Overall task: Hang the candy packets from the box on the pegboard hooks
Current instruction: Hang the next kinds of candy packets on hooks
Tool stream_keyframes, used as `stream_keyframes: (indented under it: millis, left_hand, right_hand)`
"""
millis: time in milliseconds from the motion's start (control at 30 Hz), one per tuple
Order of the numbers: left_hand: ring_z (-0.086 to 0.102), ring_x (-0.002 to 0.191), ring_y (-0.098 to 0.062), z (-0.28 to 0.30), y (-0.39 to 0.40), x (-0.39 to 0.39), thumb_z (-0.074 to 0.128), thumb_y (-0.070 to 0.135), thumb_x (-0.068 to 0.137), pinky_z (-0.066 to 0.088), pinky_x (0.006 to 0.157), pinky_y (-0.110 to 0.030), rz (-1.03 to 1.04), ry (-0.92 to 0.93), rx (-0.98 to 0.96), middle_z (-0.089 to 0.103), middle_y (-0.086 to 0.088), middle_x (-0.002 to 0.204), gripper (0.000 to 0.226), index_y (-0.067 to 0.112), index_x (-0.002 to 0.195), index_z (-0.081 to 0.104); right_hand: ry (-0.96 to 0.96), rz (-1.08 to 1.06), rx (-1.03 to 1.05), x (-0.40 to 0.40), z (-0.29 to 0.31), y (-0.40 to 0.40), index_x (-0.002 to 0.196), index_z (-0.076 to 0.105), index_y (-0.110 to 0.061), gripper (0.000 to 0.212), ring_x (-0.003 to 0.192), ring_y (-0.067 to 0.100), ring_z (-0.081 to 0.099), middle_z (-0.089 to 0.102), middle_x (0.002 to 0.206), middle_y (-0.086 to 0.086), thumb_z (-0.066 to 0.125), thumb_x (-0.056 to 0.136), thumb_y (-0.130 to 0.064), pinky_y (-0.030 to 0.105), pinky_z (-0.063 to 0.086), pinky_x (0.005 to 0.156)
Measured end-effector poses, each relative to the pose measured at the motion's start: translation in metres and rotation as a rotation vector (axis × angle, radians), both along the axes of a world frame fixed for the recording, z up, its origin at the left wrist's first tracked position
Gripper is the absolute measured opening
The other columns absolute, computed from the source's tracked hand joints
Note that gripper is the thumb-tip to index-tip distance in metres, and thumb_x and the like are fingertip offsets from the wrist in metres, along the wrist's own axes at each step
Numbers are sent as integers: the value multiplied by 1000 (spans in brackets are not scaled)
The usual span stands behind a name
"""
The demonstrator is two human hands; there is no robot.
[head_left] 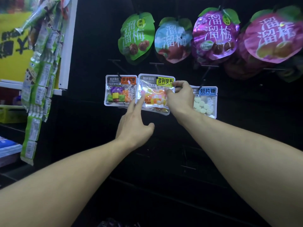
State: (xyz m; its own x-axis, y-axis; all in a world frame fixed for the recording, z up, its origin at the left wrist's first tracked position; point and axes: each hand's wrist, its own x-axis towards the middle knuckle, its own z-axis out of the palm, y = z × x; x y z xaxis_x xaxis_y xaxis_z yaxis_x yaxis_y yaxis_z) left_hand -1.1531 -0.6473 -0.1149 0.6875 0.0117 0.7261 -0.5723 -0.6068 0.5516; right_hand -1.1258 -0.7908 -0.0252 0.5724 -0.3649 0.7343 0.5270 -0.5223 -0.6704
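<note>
Four round plum-snack bags (214,34), green, blue, purple and magenta, hang in a row above. At left dangles a green sachet strip (38,89) beside what may be a yellow sign (13,46).

You are standing in a shop, facing a snack display. A black pegboard (91,46) fills the middle of the frame, its hooks (156,66) carrying retail goods: across the top right hang four leaf-shaped plum snack bags (136,36) in green, blue and purple, and below them, mid-frame, three small candy packets (120,90) with printed brand labels sit side by side. At the upper left, long strips of joined sachets (39,82) dangle beside a yellow sign (13,46) with bold black lettering, and shelves (9,126) of stock show at the left edge.
</note>
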Motion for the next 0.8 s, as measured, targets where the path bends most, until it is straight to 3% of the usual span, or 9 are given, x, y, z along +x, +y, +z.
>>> stream_keyframes:
  millis: [167, 367, 567, 800]
  left_hand:
    - [41, 150, -28, -3, 2, -1, 74, 28, 91, 48, 114, -46, 20, -45, -5, 20, 10, 174, 95, 42, 166, 16]
    - [36, 154, -28, -1, -1, -4, 73, 30, 93, 38, 119, -42, 36, -93, -34, 20, 7, 174, 92, 40, 167, 18]
    - [37, 154, -28, -2, 1, 1, 74, 29, 93, 40, 120, -45, 44, -59, 19, 22, 8, 174, 95, 42, 167, 15]
    - [41, 151, -36, 7, -5, 26, 70, 29, 94, 46, 117, -47, 72, 141, 137, 5, 6, 178, 100, 35, 170, 5]
  right_hand:
    - [-29, -5, 1, 1, -3, -1, 111, 58, -30, 21, 88, 13, 70, 68, 104, -3, 71, 96, -28, 43, 59, 87]
    - [-19, 9, 22, -6, 4, 4, 113, 64, -28, 20, 102, 15, 67, 67, 110, -8, 71, 95, -33, 42, 55, 98]
    - [33, -31, -32, -2, 8, 0, 121, 68, -27, 24, 99, 14, 66, 67, 118, -7, 68, 98, -32, 41, 56, 97]
    - [153, -80, -155, 21, -5, -5, 130, 57, -29, 33, 78, 19, 72, 62, 96, -10, 68, 99, -31, 46, 62, 84]
